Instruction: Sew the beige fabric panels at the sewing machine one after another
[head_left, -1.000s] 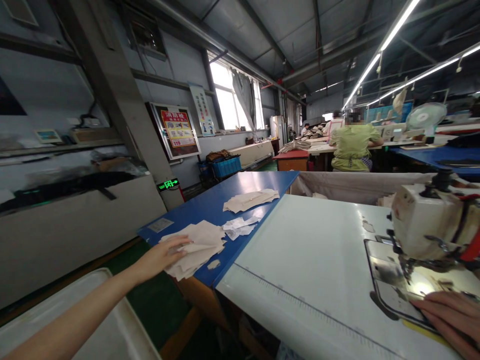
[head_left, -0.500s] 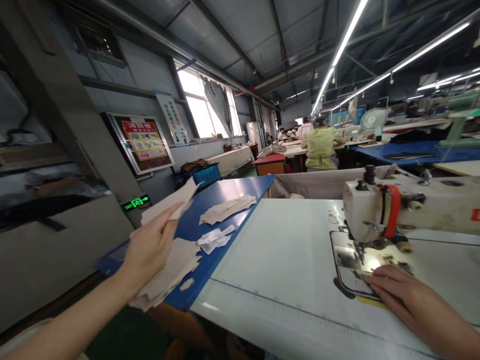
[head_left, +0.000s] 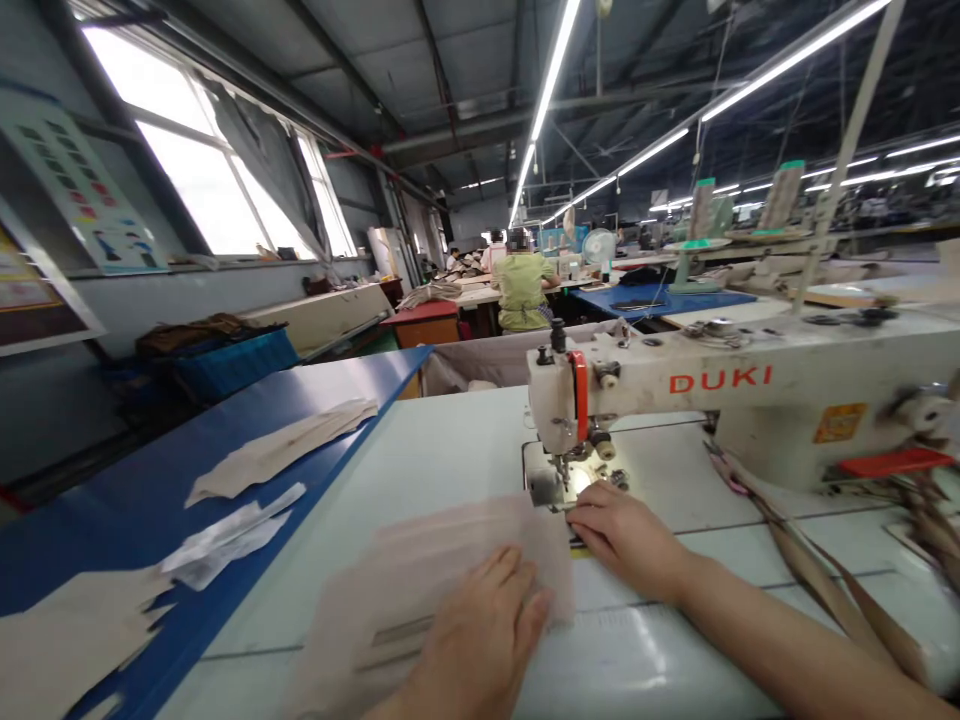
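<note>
My left hand (head_left: 472,645) lies flat, fingers stretched, on a pale beige fabric piece (head_left: 420,580) that is motion-blurred on the white sewing table (head_left: 450,460). The piece's right edge reaches toward the needle plate (head_left: 551,487) of the white DUKI sewing machine (head_left: 750,400). My right hand (head_left: 626,535) rests by the needle plate, its fingers curled and pinched at the fabric's edge just under the presser foot.
A blue side table (head_left: 225,420) at left holds stacks of beige cut pieces (head_left: 285,450) and white slips (head_left: 225,535). Brown webbing straps (head_left: 817,580) trail off the machine's right side. A person in a green top (head_left: 521,290) sits far behind among other sewing stations.
My left hand lifted a beige piece off the stack on the blue table and carried it right onto the sewing table. My view swung right toward the machine; the right hand stayed at the needle plate.
</note>
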